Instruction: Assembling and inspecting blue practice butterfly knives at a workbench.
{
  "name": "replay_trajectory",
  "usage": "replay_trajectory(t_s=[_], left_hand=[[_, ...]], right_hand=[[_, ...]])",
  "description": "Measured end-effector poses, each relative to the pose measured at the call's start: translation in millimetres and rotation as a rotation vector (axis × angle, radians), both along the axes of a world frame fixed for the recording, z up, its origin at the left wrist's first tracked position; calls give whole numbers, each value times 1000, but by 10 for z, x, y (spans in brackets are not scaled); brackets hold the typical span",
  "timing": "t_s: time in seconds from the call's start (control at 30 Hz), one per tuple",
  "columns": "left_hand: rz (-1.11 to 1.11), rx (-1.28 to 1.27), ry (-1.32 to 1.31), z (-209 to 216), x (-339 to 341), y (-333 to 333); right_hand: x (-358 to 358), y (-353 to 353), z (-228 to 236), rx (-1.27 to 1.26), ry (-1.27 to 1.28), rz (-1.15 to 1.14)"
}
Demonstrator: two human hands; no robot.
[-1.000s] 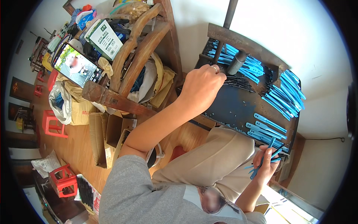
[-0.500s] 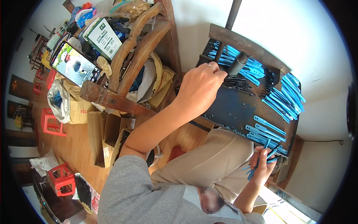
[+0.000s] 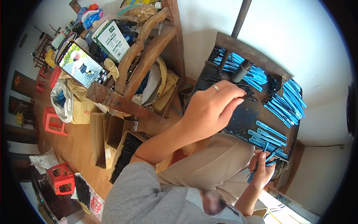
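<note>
My left hand [image 3: 214, 106], a ring on one finger, hovers over the near left part of a dark metal tray [image 3: 238, 114]. Its thumb and fingertips are pinched together, and whatever lies between them is too small or hidden to make out. Just beyond the fingertips lies a pile of thin black pieces [image 3: 250, 89], at the foot of an upright metal post [image 3: 242, 71]. My right hand [image 3: 263, 168], low beside the tray's near right corner, is closed around several slim blue handles [image 3: 264, 152]. A dark thin piece also sticks out of that grip.
More flat blue handles lie in heaps on the tray: a far heap [image 3: 257, 76], a right heap [image 3: 285, 104] and a near row [image 3: 266, 136]. To the left stand a wooden chair [image 3: 130, 80], a lit phone [image 3: 82, 64], cardboard boxes [image 3: 99, 140] and red stools [image 3: 60, 178].
My left hand has come away from the post, toward me and slightly right, with its fingertips now pinched over the tray. The right hand keeps its blue handles in nearly the same place.
</note>
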State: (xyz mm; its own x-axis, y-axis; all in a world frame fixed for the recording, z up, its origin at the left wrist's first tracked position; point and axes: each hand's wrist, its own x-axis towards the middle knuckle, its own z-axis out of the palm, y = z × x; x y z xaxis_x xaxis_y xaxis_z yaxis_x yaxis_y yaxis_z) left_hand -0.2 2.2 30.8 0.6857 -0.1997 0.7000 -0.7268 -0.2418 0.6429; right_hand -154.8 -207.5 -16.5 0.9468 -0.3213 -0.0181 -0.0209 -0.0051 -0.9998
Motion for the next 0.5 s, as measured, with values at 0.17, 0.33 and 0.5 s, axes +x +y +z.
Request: replay_trajectory(t_s=[0.17,0.33,0.5], left_hand=[[-62,-85,-30,-98,-73,-134],[-84,-144,-44,-219,-108,-229],[-75,-192,9,-352,-95,-260]], right_hand=[[-15,40,10,0,21,-15],[-13,45,-17,7,27,0],[-10,70,-40,20,63,1]])
